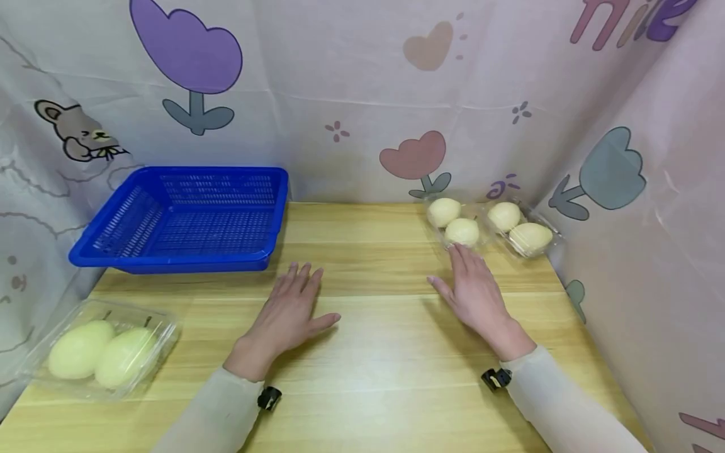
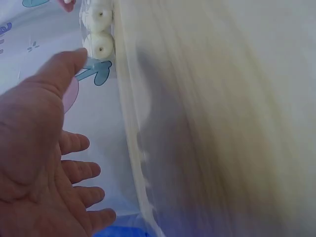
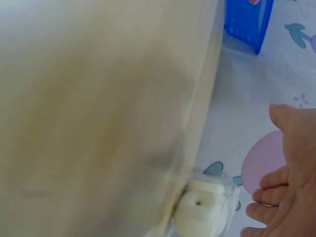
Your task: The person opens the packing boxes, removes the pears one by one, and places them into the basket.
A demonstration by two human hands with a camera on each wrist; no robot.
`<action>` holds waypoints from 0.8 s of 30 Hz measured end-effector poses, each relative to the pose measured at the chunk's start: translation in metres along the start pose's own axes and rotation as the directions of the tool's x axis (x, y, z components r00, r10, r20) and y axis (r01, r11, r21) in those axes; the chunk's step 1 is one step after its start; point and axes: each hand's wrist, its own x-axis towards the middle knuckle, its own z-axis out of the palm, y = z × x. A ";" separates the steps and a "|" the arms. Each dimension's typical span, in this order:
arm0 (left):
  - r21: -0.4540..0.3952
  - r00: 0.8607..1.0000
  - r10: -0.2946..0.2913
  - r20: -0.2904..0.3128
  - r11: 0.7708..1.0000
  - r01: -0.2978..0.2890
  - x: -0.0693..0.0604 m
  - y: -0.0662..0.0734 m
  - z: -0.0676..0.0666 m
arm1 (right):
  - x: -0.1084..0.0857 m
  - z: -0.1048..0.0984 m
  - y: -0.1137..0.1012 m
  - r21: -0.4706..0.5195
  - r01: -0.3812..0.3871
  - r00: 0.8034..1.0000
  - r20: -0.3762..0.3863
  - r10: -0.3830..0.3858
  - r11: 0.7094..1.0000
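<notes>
My left hand (image 1: 286, 318) is held over the middle left of the table, fingers straight and thumb spread, holding nothing. In the left wrist view the left hand (image 2: 34, 143) appears raised above the tabletop. My right hand (image 1: 476, 292) reaches toward the back right, its fingers extended and nothing in its grasp. Its fingertips overlap the near edge of a clear plastic box with two pale yellow pears (image 1: 444, 212); whether they touch, I cannot tell. Beside that stands a second clear box, also with two pears (image 1: 530, 238). The right wrist view shows a boxed pear (image 3: 197, 212) near the right hand (image 3: 296, 182).
A blue plastic basket (image 1: 170, 267) with perforated sides stands at the back left. Near the left edge of the wooden table (image 1: 374, 377) lies another clear box with two pears (image 1: 82, 349), stems showing. Printed cloth (image 1: 340, 75) hangs behind and along both sides.
</notes>
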 end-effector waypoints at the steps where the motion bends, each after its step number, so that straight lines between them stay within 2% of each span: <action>1: -0.006 1.000 0.001 0.002 1.000 -0.001 0.002 0.001 0.000 | 0.005 -0.001 0.001 0.007 -0.005 1.000 -0.017 0.005 1.000; 7: -0.048 0.999 0.019 0.036 0.999 -0.017 0.015 0.007 0.003 | 0.035 -0.001 0.011 -0.011 0.005 0.994 -0.113 -0.006 1.000; 10: -0.067 0.998 0.032 0.056 0.997 -0.029 0.020 0.011 0.004 | 0.050 0.001 0.015 -0.044 -0.001 0.991 -0.134 -0.005 0.999; 17: -0.107 0.995 0.038 0.096 0.994 -0.027 0.029 0.016 0.009 | 0.073 0.005 0.020 -0.070 -0.119 0.991 -0.066 0.114 0.990; 24: -0.123 0.992 0.039 0.122 0.992 -0.024 0.033 0.017 0.013 | 0.078 0.010 0.026 -0.081 -0.187 0.982 -0.027 0.185 0.979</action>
